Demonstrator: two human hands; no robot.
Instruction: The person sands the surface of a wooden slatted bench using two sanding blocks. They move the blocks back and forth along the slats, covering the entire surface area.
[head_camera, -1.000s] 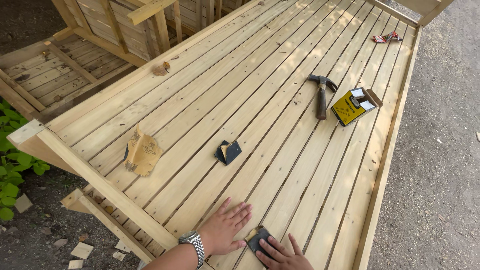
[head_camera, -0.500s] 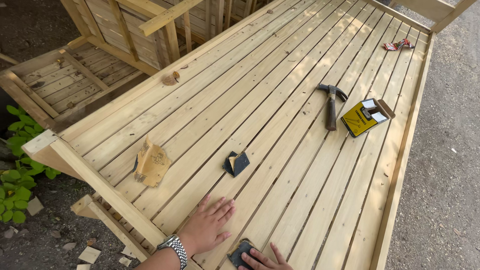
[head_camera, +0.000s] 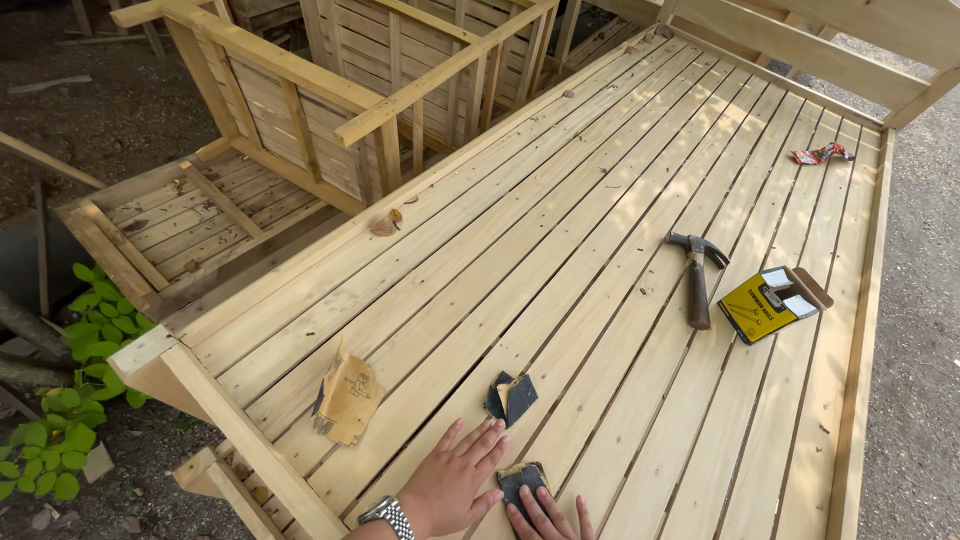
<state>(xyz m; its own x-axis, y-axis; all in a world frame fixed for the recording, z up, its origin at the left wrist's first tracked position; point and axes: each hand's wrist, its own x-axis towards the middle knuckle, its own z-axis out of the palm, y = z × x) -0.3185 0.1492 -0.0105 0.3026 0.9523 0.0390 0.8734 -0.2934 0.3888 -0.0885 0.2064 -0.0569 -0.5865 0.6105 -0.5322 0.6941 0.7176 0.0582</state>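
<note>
- Right hand (head_camera: 548, 517), at the near edge of the slatted wooden platform (head_camera: 640, 200), lies fingers spread flat on a dark piece of sandpaper (head_camera: 522, 480). It pins the sheet to the board under the fingertips rather than pinching it; palm out of frame.
- Left hand (head_camera: 455, 480) rests just beside it, open, fingers fanned and pressed flat to the slats, holding nothing; judged a brace for body weight. Metal wristwatch (head_camera: 388, 515) on that wrist.
- 2 more pieces lie loose near the near edge: a folded dark sandpaper scrap (head_camera: 509, 397) and a worn tan sheet (head_camera: 346, 397) towards the near left corner.
- Hammer (head_camera: 696, 275) and yellow box (head_camera: 768, 303) sit by the right edge, well apart from both hands.
</note>
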